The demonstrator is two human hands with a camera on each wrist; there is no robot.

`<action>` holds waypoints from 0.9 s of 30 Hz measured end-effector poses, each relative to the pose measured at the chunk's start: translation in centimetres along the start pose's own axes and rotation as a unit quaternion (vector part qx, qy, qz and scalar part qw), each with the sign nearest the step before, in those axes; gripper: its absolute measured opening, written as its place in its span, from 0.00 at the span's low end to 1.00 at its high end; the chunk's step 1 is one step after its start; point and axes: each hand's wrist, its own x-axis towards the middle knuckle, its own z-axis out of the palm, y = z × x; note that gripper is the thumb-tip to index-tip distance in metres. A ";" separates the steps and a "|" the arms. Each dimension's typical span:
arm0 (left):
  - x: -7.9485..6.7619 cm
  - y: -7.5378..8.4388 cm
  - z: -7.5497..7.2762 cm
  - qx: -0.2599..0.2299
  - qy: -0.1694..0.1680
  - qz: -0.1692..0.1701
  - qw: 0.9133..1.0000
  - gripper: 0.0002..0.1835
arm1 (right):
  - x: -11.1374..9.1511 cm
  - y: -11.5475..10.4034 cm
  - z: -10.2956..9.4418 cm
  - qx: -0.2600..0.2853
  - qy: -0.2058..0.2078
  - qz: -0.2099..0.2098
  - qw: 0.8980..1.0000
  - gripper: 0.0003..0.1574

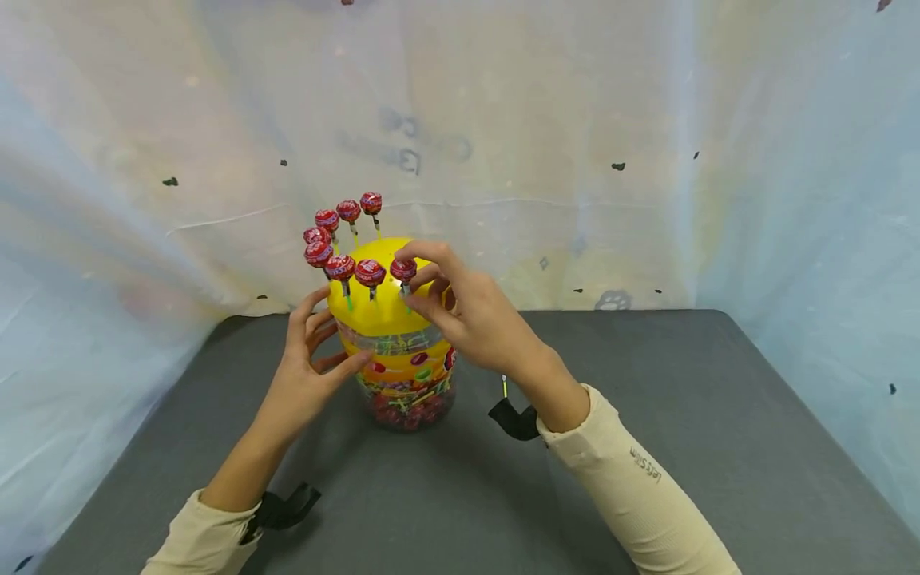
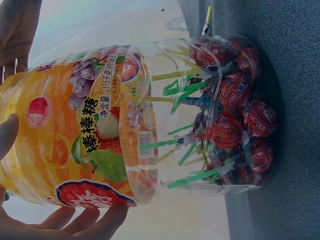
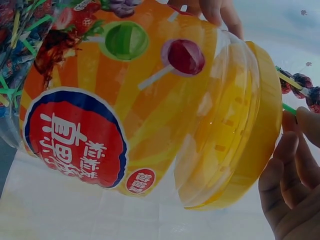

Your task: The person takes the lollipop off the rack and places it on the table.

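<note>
A clear plastic candy jar [image 1: 402, 371] with an orange fruit label [image 2: 45, 135] stands upright on the table. Its domed yellow lid [image 1: 370, 319] carries several red-wrapped lollipops [image 1: 348, 211], standing stick-down around the rim. My left hand [image 1: 305, 383] holds the jar's side just below the lid, thumb in front and fingers around the far left. At the lid's right front, my right hand [image 1: 481, 315] pinches a lollipop [image 1: 403, 270]; its green stick meets the lid in the right wrist view. More wrapped lollipops [image 2: 225, 131] lie inside the jar's bottom.
The dark grey table [image 1: 446, 495] reaches back to a pale hanging sheet [image 1: 517, 120] that also closes both sides. A yellow stick [image 1: 505, 386] shows on the table beyond my right wrist. Black straps [image 1: 287, 507] hang from both wrists.
</note>
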 end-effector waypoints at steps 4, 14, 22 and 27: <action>0.2 0.0 0.2 -0.003 0.000 0.004 1.000 0.50 | 0.0 -0.1 -0.2 -0.007 0.005 -0.004 1.000 0.28; 0.2 -0.2 -0.1 0.000 -0.004 0.011 1.000 0.51 | 0.2 -0.5 -0.3 0.000 0.050 0.003 0.999 0.27; 0.3 0.1 0.2 0.012 -0.013 -0.006 1.000 0.51 | -0.2 -0.7 -1.2 -0.011 0.063 0.022 0.998 0.30; 0.1 0.0 0.0 0.015 -0.014 0.000 1.000 0.52 | -1.1 -0.4 -1.3 -0.007 0.059 0.027 0.998 0.30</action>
